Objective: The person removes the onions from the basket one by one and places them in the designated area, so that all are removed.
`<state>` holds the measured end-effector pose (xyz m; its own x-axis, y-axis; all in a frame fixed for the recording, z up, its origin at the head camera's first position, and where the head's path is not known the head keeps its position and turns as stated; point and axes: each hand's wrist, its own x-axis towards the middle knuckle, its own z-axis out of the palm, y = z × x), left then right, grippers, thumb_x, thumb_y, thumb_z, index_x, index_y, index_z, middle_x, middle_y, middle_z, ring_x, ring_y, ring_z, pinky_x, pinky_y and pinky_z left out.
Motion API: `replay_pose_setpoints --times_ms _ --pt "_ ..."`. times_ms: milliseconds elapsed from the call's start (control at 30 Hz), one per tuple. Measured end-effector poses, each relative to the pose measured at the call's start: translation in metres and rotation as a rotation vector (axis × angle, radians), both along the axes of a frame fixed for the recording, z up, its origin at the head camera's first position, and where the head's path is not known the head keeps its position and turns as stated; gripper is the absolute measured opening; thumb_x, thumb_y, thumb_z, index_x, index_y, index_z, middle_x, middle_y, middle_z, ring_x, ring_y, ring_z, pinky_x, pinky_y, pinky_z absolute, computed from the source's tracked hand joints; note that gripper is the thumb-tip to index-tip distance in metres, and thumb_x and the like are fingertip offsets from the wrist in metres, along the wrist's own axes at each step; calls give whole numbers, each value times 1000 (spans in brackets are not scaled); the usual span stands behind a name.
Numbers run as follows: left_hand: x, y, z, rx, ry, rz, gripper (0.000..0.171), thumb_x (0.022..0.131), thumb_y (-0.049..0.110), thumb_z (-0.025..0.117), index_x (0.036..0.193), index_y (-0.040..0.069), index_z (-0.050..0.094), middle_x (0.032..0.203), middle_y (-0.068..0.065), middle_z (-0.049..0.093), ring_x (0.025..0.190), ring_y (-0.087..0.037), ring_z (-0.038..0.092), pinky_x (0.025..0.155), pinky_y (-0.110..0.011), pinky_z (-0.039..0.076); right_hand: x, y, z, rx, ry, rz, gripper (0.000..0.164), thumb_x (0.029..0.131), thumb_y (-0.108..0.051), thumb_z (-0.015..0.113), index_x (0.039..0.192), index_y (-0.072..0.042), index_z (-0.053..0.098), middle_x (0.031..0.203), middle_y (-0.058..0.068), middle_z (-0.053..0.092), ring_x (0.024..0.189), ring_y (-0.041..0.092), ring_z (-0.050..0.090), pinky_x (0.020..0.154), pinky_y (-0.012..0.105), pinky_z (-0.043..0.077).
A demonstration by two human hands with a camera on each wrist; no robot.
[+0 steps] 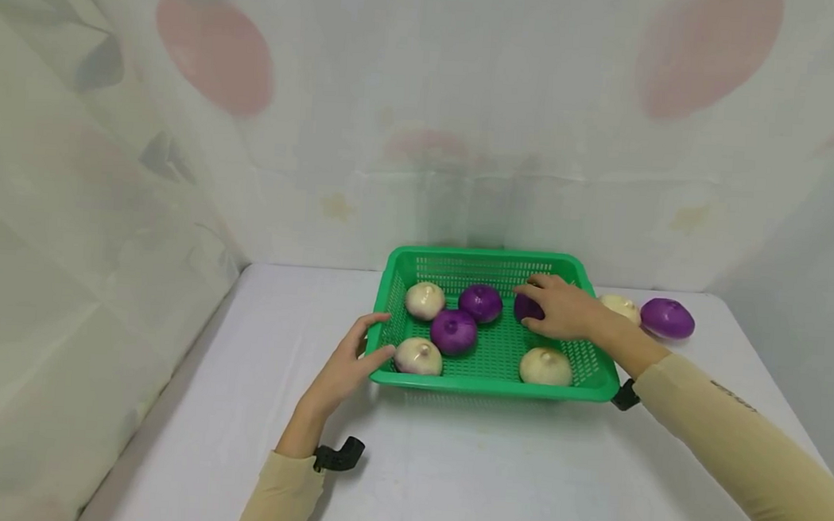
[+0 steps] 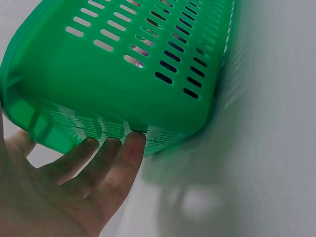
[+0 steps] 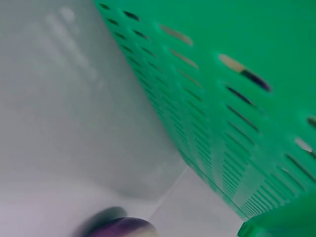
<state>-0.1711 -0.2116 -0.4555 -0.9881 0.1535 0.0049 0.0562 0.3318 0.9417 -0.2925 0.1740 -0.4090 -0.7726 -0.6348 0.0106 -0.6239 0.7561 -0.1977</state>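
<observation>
Several turnips, some purple side up and some cream side up, lie in a green plastic basket (image 1: 493,387). My right hand (image 1: 565,308) reaches over the basket's right end, its thumb and fingers curled round a dark purple turnip (image 1: 526,308); the palm side is hidden. At the left end my left hand (image 1: 346,361) touches the basket, fingers fairly straight and thumb spread from them. In the left wrist view, the fingers (image 2: 129,153) of that hand rest on the basket's outer wall (image 2: 89,94). The right hand is out of sight in the right wrist view.
Outside the basket's right end lie a cream turnip (image 1: 620,306) and a purple turnip (image 1: 667,318) on the white table (image 1: 447,469). A patterned curtain (image 1: 434,94) hangs close behind the basket, with more sheeting (image 1: 51,270) along the left.
</observation>
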Motion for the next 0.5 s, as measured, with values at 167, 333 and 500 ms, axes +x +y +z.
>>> replay_pose_setpoints --times_ms 167,333,500 --pt "0 0 0 5 -10 -4 55 99 37 67 148 36 43 165 -3 25 151 -45 19 114 -69 21 0 -2 -2 42 -15 -14 60 94 -32 67 148 -10 52 148 26 44 135 48 42 99 65 45" --pt "1 0 1 2 -5 -3 55 99 38 68 147 38 43 164 -3 25 150 -45 19 114 -69 21 0 -4 -4 74 -26 -24 59 94 -34 68 147 -12 54 147 25 45 133 46 44 91 65 50" --pt "2 0 2 8 -9 -4 54 99 36 67 147 37 43 165 -3 25 150 -46 19 113 -69 22 2 -5 -3 96 -43 -4 57 92 -35 69 144 -14 57 141 22 48 123 40 52 81 60 53"
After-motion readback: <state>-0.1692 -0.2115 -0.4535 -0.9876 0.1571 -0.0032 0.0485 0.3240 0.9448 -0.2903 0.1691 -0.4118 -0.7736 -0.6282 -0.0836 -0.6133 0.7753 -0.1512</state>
